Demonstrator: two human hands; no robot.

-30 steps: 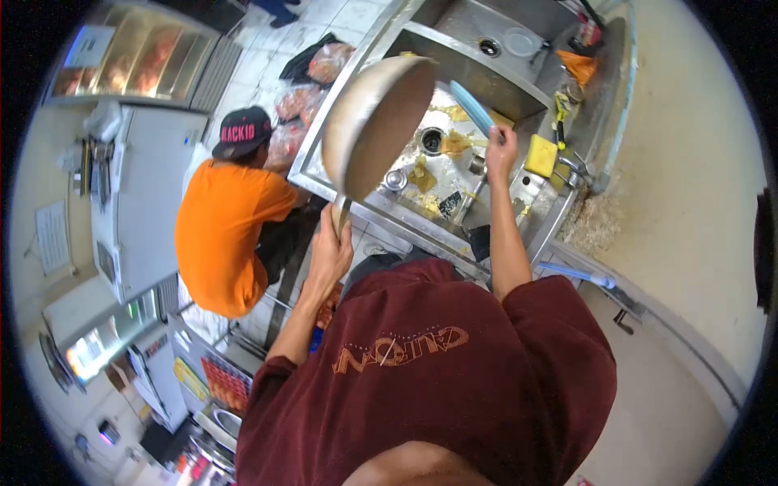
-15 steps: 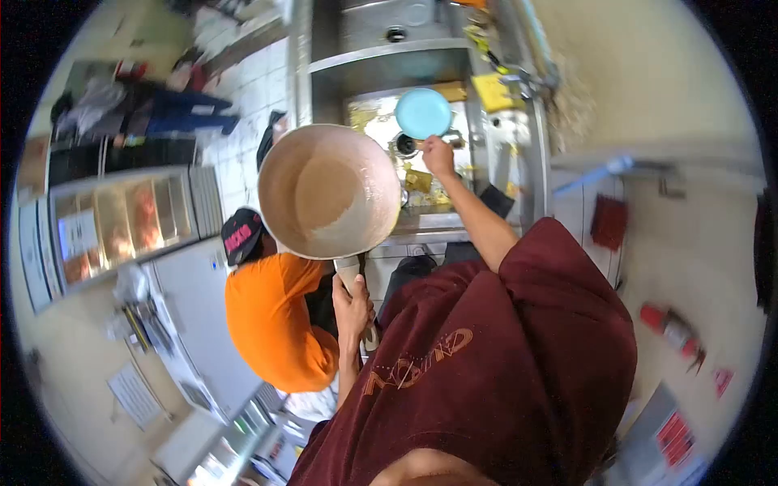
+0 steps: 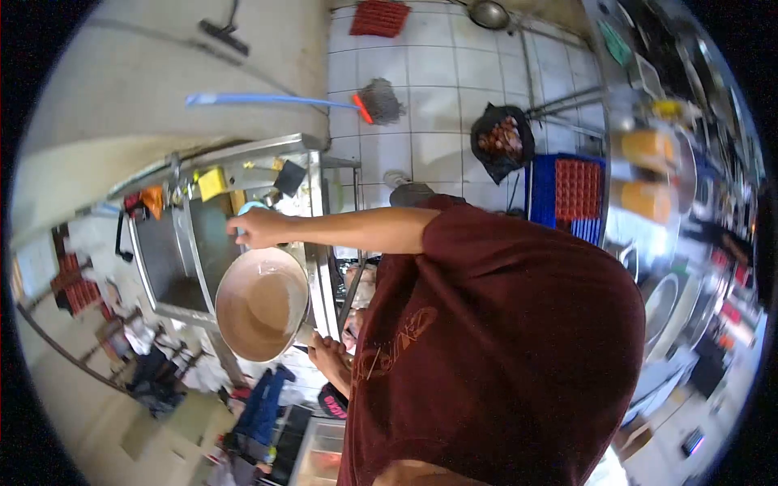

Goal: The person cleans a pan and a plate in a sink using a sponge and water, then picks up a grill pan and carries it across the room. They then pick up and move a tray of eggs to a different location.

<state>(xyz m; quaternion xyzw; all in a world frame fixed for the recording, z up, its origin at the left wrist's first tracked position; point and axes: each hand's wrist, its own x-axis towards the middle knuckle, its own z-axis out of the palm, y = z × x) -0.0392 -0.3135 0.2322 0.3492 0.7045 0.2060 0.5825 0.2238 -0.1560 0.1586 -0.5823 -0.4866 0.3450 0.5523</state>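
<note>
At the sink (image 3: 180, 314), pan (image 3: 263, 304) is up on its side, mouth facing the camera, covering part of the sink's rim. Can't tell if it touches the rim. Inside is tan, with paler streaks toward the edge.

Left hand (image 3: 328, 356): closed round the pan's handle (image 3: 305, 334), close to the pan body. Most of the handle is hidden by the hand.

Right hand (image 3: 263, 227): above the pan in view, arm stretched over the sink, fingers curled, holding the dish (image 3: 253, 207). Only a light-blue edge of the dish shows beside the knuckles; finger placement on it can't be told.

Back ledge: yellow sponge (image 3: 212, 184), orange cloth (image 3: 151, 200) farther along. Black pad (image 3: 289, 177) lies near the sink's corner, near the right hand.

Floor: mop (image 3: 381, 101) with blue handle, open black bag (image 3: 500, 165) with reddish-brown bits in it. Red tray (image 3: 578, 190) sits at the blue crate (image 3: 545, 190).

Another person's cap (image 3: 331, 401) shows just below the left hand, partly hidden.
</note>
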